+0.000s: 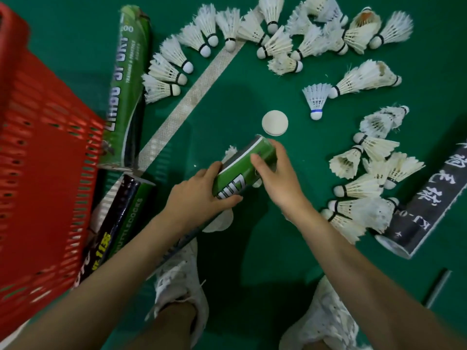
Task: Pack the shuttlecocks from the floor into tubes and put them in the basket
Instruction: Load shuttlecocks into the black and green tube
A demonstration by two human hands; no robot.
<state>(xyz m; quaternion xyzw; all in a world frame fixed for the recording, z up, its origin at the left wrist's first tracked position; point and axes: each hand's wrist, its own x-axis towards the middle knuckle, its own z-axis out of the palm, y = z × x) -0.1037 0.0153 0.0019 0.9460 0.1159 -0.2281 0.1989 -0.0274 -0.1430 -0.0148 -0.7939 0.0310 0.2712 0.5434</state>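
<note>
Both hands hold a green shuttlecock tube [243, 168] tilted over the green floor. My left hand [199, 192] grips its lower part, and my right hand [275, 173] wraps its upper end, fingers over the rim. A round white tube cap [275, 123] lies just beyond the tube. Several white shuttlecocks [278, 34] are strewn in an arc at the top, and more shuttlecocks [364, 183] lie at the right. A red plastic basket [38, 173] stands at the left.
A long green tube [127, 89] and a black-and-green tube [118, 223] lie beside the basket. A dark grey tube [427, 200] lies at the right. A white court line [192, 97] crosses the floor. My white shoes [182, 281] are below.
</note>
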